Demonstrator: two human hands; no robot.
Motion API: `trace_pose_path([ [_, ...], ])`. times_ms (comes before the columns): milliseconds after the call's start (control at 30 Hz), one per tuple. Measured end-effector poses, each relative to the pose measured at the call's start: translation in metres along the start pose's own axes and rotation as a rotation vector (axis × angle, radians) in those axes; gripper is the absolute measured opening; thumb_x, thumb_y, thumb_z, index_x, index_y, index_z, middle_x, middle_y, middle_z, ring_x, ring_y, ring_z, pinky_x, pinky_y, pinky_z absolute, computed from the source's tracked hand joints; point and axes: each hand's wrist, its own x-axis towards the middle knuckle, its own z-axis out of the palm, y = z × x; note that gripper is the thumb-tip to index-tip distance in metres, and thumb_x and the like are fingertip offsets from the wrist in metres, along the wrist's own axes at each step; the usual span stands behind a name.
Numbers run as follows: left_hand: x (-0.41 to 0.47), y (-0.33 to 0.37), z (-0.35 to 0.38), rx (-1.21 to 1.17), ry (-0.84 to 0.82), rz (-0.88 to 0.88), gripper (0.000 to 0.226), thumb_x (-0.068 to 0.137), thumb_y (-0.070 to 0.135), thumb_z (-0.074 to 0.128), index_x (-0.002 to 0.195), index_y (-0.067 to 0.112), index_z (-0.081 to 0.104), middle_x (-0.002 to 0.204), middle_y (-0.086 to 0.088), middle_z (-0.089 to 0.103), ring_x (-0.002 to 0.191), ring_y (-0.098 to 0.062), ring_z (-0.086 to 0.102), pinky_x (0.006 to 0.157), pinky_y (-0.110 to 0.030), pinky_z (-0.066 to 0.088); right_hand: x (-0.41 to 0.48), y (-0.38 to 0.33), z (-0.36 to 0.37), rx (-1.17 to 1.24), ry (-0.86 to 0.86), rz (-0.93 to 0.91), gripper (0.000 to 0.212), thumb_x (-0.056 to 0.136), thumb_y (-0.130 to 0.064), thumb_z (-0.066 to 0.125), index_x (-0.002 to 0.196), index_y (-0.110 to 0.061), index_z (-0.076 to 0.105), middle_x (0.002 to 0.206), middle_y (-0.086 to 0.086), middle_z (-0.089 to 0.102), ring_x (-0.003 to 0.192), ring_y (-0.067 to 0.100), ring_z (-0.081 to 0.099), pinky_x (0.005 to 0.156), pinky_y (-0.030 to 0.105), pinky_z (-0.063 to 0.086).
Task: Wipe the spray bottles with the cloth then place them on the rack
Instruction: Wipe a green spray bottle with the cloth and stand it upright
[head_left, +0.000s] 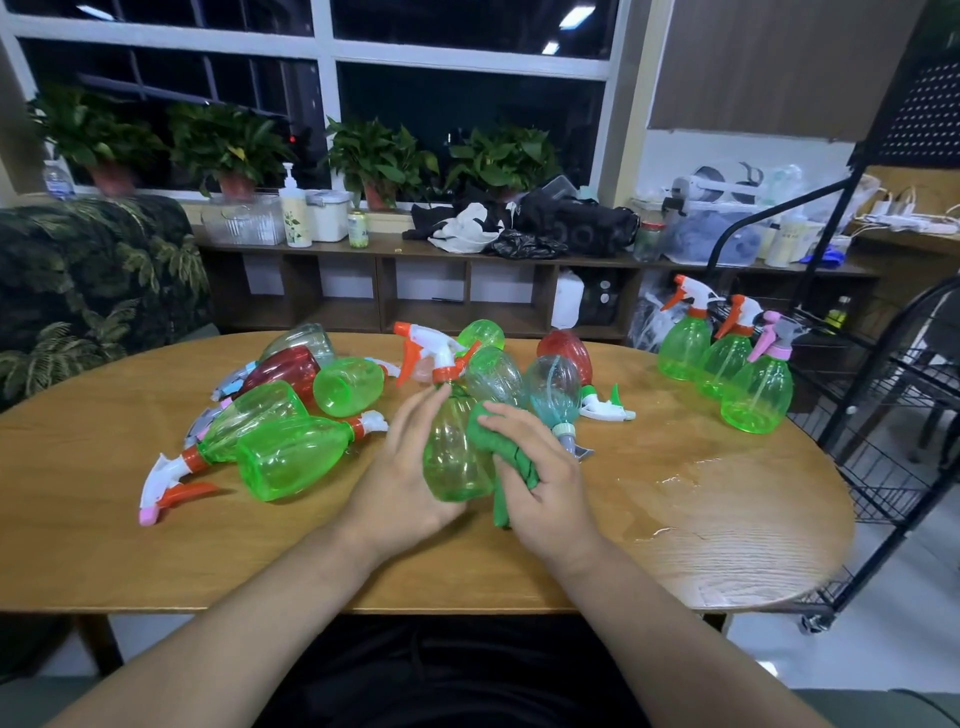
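Note:
My left hand (402, 475) holds a green spray bottle (453, 452) with an orange and white trigger head, upright above the wooden table (727, 519). My right hand (540, 478) grips a green cloth (498, 452) and presses it against the bottle's right side. Behind my hands lies a heap of several green, red and clear spray bottles (291, 452) on their sides. Three green bottles (756, 387) stand upright at the table's right edge. The black wire rack (883, 415) stands just right of the table.
A wet patch (675, 483) glistens on the table to the right of my hands. A leaf-patterned sofa (93, 280) is at the left. A low wooden shelf (415, 291) with potted plants and clutter runs under the window.

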Motion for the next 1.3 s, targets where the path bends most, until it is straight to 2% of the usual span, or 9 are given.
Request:
trace_pose_path([
  [233,-0.004,0.004,0.001,0.056,-0.123,0.137,0.109,0.077,0.030,0.094,0.164,0.009,0.032,0.165,-0.008,0.030,0.156,-0.015,0.034,0.123,-0.018,0.029,0.002,0.002,-0.002,0.157,0.038,0.177,0.045,0.100,0.000,0.059,0.138,-0.021,0.068,0.140,-0.008,0.069,0.137,0.019,0.060,0.119,0.044,0.046],
  [400,-0.005,0.007,-0.001,0.040,-0.154,0.198,0.108,0.079,0.035,0.094,0.164,0.008,0.033,0.166,-0.008,0.030,0.157,-0.019,0.035,0.125,-0.029,0.034,0.005,0.002,-0.007,0.461,0.081,0.331,0.034,0.101,-0.007,0.058,0.133,-0.015,0.069,0.131,0.005,0.073,0.127,0.025,0.067,0.109,0.041,0.052],
  [500,-0.005,0.009,-0.002,0.001,-0.163,0.192,0.112,0.076,0.034,0.098,0.164,0.009,0.033,0.167,-0.007,0.031,0.157,-0.018,0.035,0.126,-0.028,0.031,0.007,0.001,-0.008,0.676,0.118,0.435,0.032,0.098,-0.011,0.059,0.128,-0.011,0.071,0.126,0.015,0.074,0.118,0.030,0.070,0.101,0.040,0.056],
  [633,-0.004,0.011,-0.005,-0.063,-0.149,0.157,0.117,0.071,0.035,0.100,0.164,0.016,0.032,0.168,-0.002,0.034,0.157,-0.014,0.034,0.127,-0.026,0.028,0.010,0.003,-0.009,0.841,0.128,0.561,0.034,0.096,-0.016,0.063,0.128,-0.012,0.071,0.126,0.022,0.073,0.116,0.035,0.070,0.102,0.049,0.057],
  [800,-0.004,0.009,-0.003,-0.157,-0.110,0.099,0.122,0.066,0.036,0.103,0.164,0.025,0.031,0.164,0.003,0.046,0.151,-0.017,0.046,0.124,-0.038,0.037,0.012,0.001,-0.009,0.992,0.124,0.733,0.046,0.093,-0.020,0.069,0.136,-0.003,0.065,0.126,0.023,0.072,0.112,0.035,0.071,0.096,0.047,0.061],
  [867,-0.005,0.009,-0.004,-0.187,-0.109,0.068,0.123,0.065,0.038,0.104,0.163,0.028,0.031,0.163,0.009,0.046,0.149,-0.012,0.048,0.123,-0.031,0.038,0.014,0.001,-0.010,0.998,0.129,0.792,0.046,0.098,-0.018,0.069,0.140,-0.002,0.063,0.133,0.025,0.070,0.115,0.037,0.071,0.097,0.047,0.061],
  [967,-0.005,0.011,-0.005,-0.199,-0.134,0.064,0.124,0.064,0.040,0.104,0.163,0.032,0.029,0.161,0.019,0.046,0.147,-0.007,0.049,0.120,-0.023,0.037,0.015,0.000,-0.011,1.003,0.130,0.866,0.042,0.099,-0.019,0.066,0.137,-0.001,0.065,0.125,0.021,0.074,0.108,0.032,0.075,0.086,0.040,0.064],
  [1133,-0.004,0.013,-0.005,-0.151,-0.259,0.084,0.127,0.067,0.047,0.102,0.165,0.033,0.023,0.153,0.009,0.056,0.137,-0.005,0.058,0.114,-0.031,0.047,0.017,0.000,-0.012,1.036,0.111,0.852,0.053,0.094,-0.024,0.071,0.141,0.000,0.063,0.126,0.023,0.070,0.111,0.036,0.070,0.096,0.046,0.060],
  [1300,-0.005,0.010,0.001,-0.126,-0.250,0.116,0.126,0.069,0.037,0.102,0.166,0.024,0.022,0.152,0.003,0.056,0.136,-0.009,0.059,0.112,-0.038,0.050,0.015,-0.002,-0.014,1.003,0.127,0.733,0.038,0.095,-0.017,0.069,0.132,-0.008,0.067,0.119,0.020,0.073,0.103,0.032,0.073,0.087,0.044,0.063],
])
